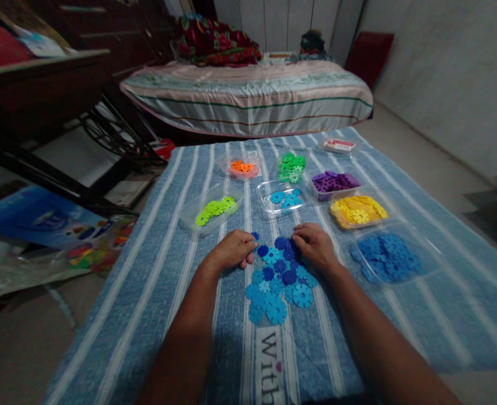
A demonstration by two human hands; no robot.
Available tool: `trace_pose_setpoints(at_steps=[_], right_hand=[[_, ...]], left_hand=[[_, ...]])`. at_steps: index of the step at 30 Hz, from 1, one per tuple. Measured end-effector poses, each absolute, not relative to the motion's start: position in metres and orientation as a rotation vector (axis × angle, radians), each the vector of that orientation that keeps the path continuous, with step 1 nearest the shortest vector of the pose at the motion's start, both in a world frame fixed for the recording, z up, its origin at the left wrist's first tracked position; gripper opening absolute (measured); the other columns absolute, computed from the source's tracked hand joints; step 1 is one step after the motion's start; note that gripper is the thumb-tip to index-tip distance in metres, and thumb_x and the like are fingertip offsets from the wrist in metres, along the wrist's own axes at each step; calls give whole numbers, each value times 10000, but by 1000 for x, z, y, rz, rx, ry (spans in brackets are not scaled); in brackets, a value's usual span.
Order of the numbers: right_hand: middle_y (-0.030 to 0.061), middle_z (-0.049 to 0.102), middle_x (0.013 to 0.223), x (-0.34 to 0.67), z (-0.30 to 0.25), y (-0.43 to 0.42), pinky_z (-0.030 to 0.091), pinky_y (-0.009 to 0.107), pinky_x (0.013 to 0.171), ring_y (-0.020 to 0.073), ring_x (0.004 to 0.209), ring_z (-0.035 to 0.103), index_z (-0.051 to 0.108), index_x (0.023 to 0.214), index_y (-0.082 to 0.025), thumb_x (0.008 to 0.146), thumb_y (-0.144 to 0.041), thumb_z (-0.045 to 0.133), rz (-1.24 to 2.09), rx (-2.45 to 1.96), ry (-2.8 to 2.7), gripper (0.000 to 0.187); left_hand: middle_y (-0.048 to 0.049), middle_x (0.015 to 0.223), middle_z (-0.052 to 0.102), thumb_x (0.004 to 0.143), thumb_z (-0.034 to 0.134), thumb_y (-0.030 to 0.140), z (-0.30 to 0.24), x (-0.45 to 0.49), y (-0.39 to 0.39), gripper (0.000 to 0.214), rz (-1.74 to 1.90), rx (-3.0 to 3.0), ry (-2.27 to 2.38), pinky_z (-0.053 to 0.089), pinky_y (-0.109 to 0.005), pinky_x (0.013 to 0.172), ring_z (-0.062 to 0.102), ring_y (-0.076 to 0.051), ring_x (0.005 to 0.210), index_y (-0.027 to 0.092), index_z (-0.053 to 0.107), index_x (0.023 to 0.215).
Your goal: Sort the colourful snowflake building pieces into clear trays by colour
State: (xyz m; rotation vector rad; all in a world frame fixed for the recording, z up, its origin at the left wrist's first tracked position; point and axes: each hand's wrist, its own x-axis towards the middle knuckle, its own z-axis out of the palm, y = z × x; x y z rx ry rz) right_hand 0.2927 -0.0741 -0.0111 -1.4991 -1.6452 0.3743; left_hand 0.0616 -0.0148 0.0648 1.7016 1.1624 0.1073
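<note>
A loose pile of light blue notched discs [276, 308] and dark blue notched discs [289, 277] lies on the striped cloth between my hands. At the pile's upper left, my left hand [235, 249] is closed, with a dark blue notched disc [254, 235] at its thumb and fingertip. My right hand [315, 245] is at the upper right of the pile, its fingers curled down beside several dark blue discs. What its fingertips hold, if anything, is hidden. Just beyond the pile stands a clear tub [265, 209] with several light blue discs in it.
Other plastic tubs hold lime discs [216, 209], orange discs [243, 167], green discs [292, 165], purple discs [335, 181], yellow discs [359, 211] and blue discs [387, 256]. A lidded box [338, 145] sits at the far right corner. A bed [248, 101] stands behind the table.
</note>
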Motion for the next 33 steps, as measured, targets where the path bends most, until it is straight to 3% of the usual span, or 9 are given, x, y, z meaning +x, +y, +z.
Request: trace_pose_setpoints(at_steps=[7,10,12,14,18,21,26,33], right_hand=[[56,710,909,292,-12,-74,477,378,866,222,927,630,719,760,-237,826,-261,579,332,-1500,-1649,157],[61,710,902,292,-11,-75,476,378,865,223,918,631,718,767,-231,831,-264,573,322,-1501,-1657,161],[64,709,890,292,-11,-75,478,376,857,223,903,633,717,766,-224,835,-265,568,335,-1496,-1661,168],[62,708,885,293,-10,-75,479,372,855,222,900,634,717,767,-224,836,-265,567,355,-1490,-1657,170],[51,708,893,292,-10,-74,479,366,860,219,910,633,721,764,-238,828,-264,575,366,-1494,-1636,161],[44,709,877,292,-8,-73,476,366,856,218,899,628,719,751,-245,825,-259,577,354,-1517,-1631,160],[41,708,873,292,-7,-73,473,370,859,218,902,622,717,748,-249,822,-250,572,365,-1519,-1633,163],[55,708,863,291,-8,-74,477,363,847,221,891,629,709,740,-225,825,-249,582,333,-1495,-1626,155]], left_hand=[[9,495,592,798,532,259,80,66,-14,227,244,1652,1178,382,-194,416,495,-76,389,148,549,601],[-13,637,664,769,585,224,100,88,-9,118,561,1553,1184,418,-193,443,563,-87,465,129,610,835],[-29,724,686,741,635,206,111,101,-5,291,761,1513,1205,452,-200,482,611,-103,538,124,595,1017],[-19,712,673,727,646,186,116,107,-2,325,843,1532,1268,450,-200,490,603,-100,532,128,584,1040],[20,594,602,741,603,207,100,97,-9,110,594,1667,1279,406,-208,474,533,-90,475,154,602,837],[15,598,581,735,613,253,77,88,-22,94,348,1863,1213,404,-233,525,538,-120,548,163,628,756],[-22,835,601,698,703,302,58,89,-39,221,195,2235,1290,435,-278,694,572,-175,758,198,682,891],[-56,924,568,728,715,385,63,86,-39,345,20,2323,1260,444,-317,763,574,-222,855,195,688,1015]])
